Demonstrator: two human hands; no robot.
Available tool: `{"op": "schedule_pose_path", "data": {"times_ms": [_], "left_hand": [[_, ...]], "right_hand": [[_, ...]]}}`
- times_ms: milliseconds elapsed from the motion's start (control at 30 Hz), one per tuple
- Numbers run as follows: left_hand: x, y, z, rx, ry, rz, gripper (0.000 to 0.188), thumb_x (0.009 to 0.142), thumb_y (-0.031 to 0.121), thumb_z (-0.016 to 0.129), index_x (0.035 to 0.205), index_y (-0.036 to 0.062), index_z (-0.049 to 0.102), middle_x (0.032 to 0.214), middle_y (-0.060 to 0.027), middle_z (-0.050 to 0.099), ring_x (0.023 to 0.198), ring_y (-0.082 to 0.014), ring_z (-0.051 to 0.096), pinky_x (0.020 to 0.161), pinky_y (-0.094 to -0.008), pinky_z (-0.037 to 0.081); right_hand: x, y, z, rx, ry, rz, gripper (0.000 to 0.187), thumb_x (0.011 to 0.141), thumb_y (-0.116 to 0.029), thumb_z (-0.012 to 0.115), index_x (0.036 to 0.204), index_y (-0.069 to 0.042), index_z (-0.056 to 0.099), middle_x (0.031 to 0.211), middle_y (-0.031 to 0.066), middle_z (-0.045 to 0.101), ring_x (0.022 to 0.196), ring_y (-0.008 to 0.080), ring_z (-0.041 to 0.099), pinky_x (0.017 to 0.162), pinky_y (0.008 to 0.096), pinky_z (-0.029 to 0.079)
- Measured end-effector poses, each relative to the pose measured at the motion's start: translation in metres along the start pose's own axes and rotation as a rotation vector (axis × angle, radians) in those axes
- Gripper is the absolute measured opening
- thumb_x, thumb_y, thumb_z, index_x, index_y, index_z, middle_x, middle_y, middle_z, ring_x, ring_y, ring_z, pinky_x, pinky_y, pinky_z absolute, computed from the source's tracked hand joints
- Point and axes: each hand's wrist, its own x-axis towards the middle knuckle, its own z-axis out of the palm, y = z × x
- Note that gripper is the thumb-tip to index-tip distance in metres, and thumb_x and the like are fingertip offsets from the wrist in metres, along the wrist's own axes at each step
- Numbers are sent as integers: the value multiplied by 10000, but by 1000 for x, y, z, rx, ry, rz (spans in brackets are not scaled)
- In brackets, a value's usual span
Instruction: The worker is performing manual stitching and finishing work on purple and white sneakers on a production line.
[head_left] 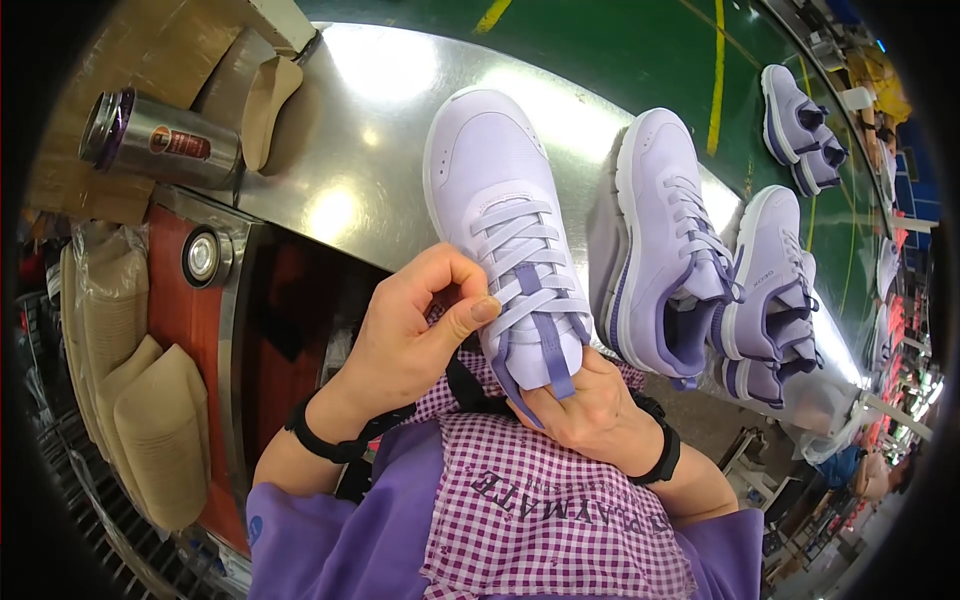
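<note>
A pale lilac sneaker point(500, 175) points away from me over the steel table, its flat white-lilac laces point(525, 245) crossing the tongue. My right hand point(590, 405) grips it around the heel and collar, fingers partly hidden beneath. At the left edge of the lacing, the thumb and bent index finger of my left hand point(425, 315) are pinched together. Whatever lies between those fingertips is hidden. A darker purple pull tab point(558, 365) hangs at the tongue's top, beside my right fingers. Just to the right stands a matching laced sneaker point(660, 240), apart from my hands.
More lilac sneakers point(765, 290) stand farther right on the steel table point(375, 130); another pair point(800, 130) sits on the green surface point(640, 60). At left are a steel flask point(175, 140), a beige insole-shaped piece point(268, 110) and stacked beige shoe forms point(160, 430).
</note>
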Motion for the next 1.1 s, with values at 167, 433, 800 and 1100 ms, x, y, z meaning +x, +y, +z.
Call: {"op": "schedule_pose_path", "data": {"times_ms": [167,433,800,1100], "left_hand": [[-2,0,-2,170,33,40,135,883,90,692,880,6,586,816,-23,559,704,-84,502,657,-237,434],[-2,7,-4,72,31,-4,212,807,63,772,960,-3,641,852,-31,603,756,-84,594,696,-227,500],[-3,21,-11,206,-87,-111,226,773,24,801,919,-18,633,871,-15,578,776,-76,572,712,-229,492],[-3,24,-7,284,-101,-49,200,807,75,783,858,-7,608,853,-15,567,731,-68,549,661,-220,460]], "right_hand": [[0,-2,1,-7,4,-20,279,713,-49,765,958,48,672,1016,135,662,962,295,656,862,405,556],[-2,-1,3,-50,-29,-59,309,717,-48,760,994,60,671,1050,144,657,964,293,652,853,395,557],[-5,-4,5,-17,37,-48,436,616,-43,611,1025,99,666,1019,170,687,1054,282,648,920,400,523],[-4,0,1,-59,-9,-109,300,751,-91,751,1016,29,677,1061,133,653,945,266,648,838,362,540]]}}
